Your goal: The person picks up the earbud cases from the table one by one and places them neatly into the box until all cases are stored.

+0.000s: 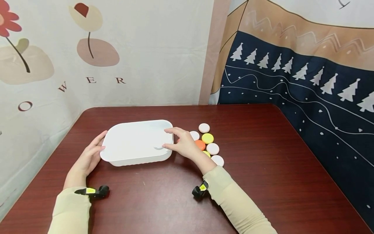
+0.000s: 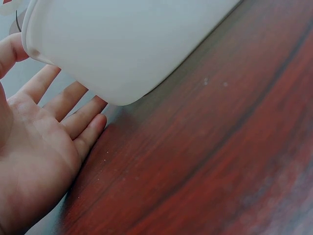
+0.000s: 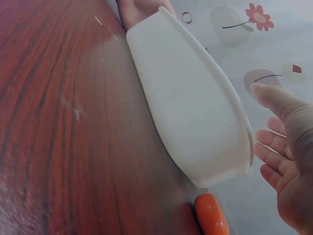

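A white lidded box [image 1: 132,139] with rounded corners sits on the table. At its left end is my left hand [image 1: 89,156]; in the left wrist view the thumb touches the lid's edge and the fairly straight fingers [image 2: 80,117] lie against the end wall. My right hand [image 1: 185,143] hovers over the right end of the lid, thumb and fingers spread apart with nothing between them. Close by the thumb tip, a small round white shape [image 1: 158,147] shows on the lid. In the right wrist view the right hand [image 3: 288,156] is beside the box rim.
Several round discs lie right of the box, partly behind the right hand: white [image 1: 212,149], yellow [image 1: 207,138] and orange [image 1: 200,144]. The dark red table [image 1: 263,182] reaches back to a printed cloth [image 1: 163,65]. Each wrist wears a small black camera [image 1: 102,191].
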Action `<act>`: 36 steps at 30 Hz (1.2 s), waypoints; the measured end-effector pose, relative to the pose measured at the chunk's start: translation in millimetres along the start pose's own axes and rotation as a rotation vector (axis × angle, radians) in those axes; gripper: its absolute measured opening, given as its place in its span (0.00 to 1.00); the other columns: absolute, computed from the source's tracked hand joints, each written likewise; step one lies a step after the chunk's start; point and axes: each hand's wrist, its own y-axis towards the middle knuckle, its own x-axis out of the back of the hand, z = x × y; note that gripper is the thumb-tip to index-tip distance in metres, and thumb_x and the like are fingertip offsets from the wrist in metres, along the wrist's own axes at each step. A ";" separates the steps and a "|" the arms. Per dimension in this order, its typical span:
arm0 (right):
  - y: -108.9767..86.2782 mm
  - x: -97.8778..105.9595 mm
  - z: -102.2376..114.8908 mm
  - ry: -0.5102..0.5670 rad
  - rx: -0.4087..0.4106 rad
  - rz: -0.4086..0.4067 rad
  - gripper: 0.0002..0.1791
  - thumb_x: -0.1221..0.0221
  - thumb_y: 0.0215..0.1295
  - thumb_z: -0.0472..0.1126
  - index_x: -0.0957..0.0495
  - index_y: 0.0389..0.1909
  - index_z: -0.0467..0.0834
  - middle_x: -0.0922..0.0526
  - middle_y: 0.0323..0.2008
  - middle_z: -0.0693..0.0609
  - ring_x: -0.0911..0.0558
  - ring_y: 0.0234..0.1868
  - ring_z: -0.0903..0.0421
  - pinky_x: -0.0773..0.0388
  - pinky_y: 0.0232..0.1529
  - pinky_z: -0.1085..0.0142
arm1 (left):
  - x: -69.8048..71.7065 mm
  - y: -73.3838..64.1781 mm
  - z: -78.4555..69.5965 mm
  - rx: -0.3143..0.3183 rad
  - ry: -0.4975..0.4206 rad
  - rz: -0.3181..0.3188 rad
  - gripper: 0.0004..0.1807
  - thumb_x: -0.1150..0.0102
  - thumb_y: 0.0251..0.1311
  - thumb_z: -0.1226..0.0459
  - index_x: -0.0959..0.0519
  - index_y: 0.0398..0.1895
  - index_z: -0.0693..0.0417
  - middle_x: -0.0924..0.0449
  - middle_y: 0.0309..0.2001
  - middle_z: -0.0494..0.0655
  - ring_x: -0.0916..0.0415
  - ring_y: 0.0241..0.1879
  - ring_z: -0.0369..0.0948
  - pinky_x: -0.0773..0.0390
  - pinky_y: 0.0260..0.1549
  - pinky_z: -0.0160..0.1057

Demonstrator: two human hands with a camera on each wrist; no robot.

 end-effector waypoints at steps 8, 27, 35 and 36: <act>-0.5 7.3 -0.2 -0.003 0.041 -0.021 0.30 0.27 0.49 0.42 0.22 0.55 0.41 0.20 0.52 0.51 0.25 0.56 0.58 0.33 0.57 0.66 | 0.6 0.2 0.4 -0.010 -0.009 0.010 0.32 0.68 0.70 0.74 0.58 0.76 0.57 0.51 0.69 0.44 0.43 0.62 0.30 0.39 0.54 0.26; -3.2 27.0 0.9 0.036 -0.019 -0.038 0.29 0.27 0.51 0.42 0.22 0.56 0.41 0.21 0.53 0.53 0.27 0.58 0.60 0.34 0.59 0.63 | 1.6 -0.5 0.5 -0.006 -0.010 0.004 0.32 0.68 0.70 0.74 0.58 0.76 0.57 0.52 0.70 0.44 0.43 0.62 0.30 0.39 0.54 0.26; -4.4 35.3 -3.3 0.034 -0.014 -0.070 0.29 0.28 0.51 0.42 0.22 0.55 0.42 0.21 0.53 0.54 0.27 0.57 0.61 0.32 0.57 0.59 | 3.9 0.5 0.9 0.003 0.007 -0.001 0.32 0.68 0.70 0.74 0.57 0.76 0.55 0.52 0.70 0.44 0.44 0.62 0.30 0.39 0.54 0.26; -4.3 36.5 -3.8 0.028 -0.011 -0.071 0.29 0.28 0.51 0.42 0.22 0.56 0.41 0.21 0.53 0.54 0.27 0.58 0.61 0.33 0.58 0.62 | 4.0 0.4 0.9 0.004 0.007 0.000 0.32 0.68 0.70 0.74 0.57 0.76 0.55 0.52 0.70 0.44 0.44 0.63 0.30 0.39 0.54 0.26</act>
